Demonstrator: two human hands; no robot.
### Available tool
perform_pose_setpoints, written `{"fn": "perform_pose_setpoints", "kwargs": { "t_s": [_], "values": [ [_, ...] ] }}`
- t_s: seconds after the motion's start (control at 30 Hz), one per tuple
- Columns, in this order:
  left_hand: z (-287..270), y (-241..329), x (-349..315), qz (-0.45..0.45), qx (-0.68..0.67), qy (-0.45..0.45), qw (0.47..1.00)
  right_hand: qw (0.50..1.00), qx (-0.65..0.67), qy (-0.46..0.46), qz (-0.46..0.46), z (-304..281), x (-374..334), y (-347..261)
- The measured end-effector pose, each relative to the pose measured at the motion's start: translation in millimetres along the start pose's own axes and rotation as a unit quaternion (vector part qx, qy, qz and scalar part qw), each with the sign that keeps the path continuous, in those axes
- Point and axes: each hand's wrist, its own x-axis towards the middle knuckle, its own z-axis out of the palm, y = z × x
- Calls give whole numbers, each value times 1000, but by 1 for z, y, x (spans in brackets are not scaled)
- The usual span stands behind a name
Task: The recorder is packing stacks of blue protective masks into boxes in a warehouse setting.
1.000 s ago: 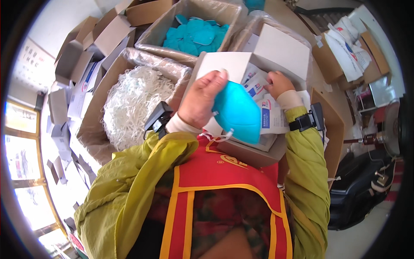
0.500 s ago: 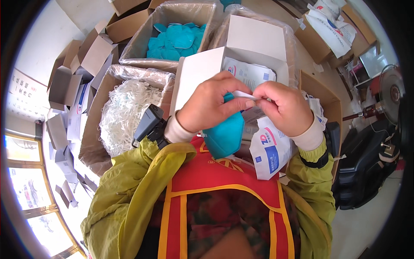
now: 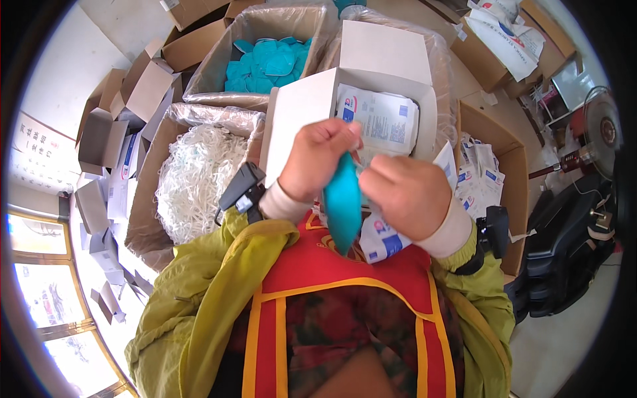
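Note:
My left hand is closed, its thumb and finger pinching the upper end of a teal face mask. The mask hangs edge-on below the fingers, in front of my apron. Beside it my right hand is curled close to the mask's edge; motion blurs its fingertips. A crumpled white printed packet sticks out below the right hand, which appears to grip it; the rest is hidden by the palm. Just beyond both hands, an opened white carton holds flat white printed packets.
At left stands a lined box of white elastic straps; behind it, another holds teal masks. A cardboard box with printed packets stands at right. Empty cartons pile up far left. A black chair and a fan are far right.
My hands have parted slightly; the right came nearer to me and curled in. The mask turned edge-on, and the packet swung left under my right hand. The carton's packets show more.

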Motion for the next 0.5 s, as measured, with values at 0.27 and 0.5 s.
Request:
{"fn": "perform_pose_setpoints", "kwargs": {
  "t_s": [0.27,0.5],
  "values": [
    [-60,-26,45,41,186,86,978,978,144,126,81,-54,-24,-18],
    [-30,32,10,197,418,57,885,980,102,81,152,-33,-21,24]
  ]
}}
